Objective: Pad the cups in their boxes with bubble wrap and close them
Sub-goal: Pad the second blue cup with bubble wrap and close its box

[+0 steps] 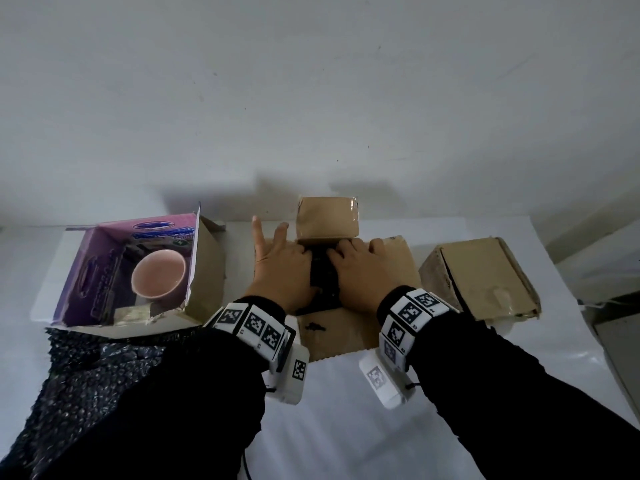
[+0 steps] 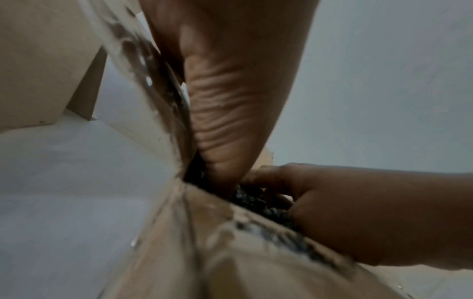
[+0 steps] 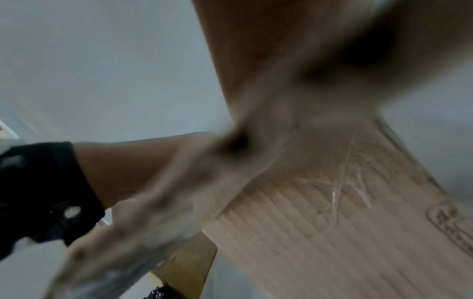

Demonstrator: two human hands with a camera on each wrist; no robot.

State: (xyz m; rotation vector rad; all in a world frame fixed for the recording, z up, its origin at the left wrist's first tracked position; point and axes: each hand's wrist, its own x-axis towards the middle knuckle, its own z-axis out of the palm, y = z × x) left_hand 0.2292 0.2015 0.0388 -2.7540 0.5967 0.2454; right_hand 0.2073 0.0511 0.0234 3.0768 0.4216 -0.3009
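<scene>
White counter [image 1: 346, 427] runs w/ a glossy top, butted against a plain grey-white wall [image 1: 311, 81] at the back. Wall has a few faint scuffs & specks. At far right, past the counter edge, a grey ledge [image 1: 613, 337] sits lower down, partly cut off by the frame; can't tell what it is.
</scene>
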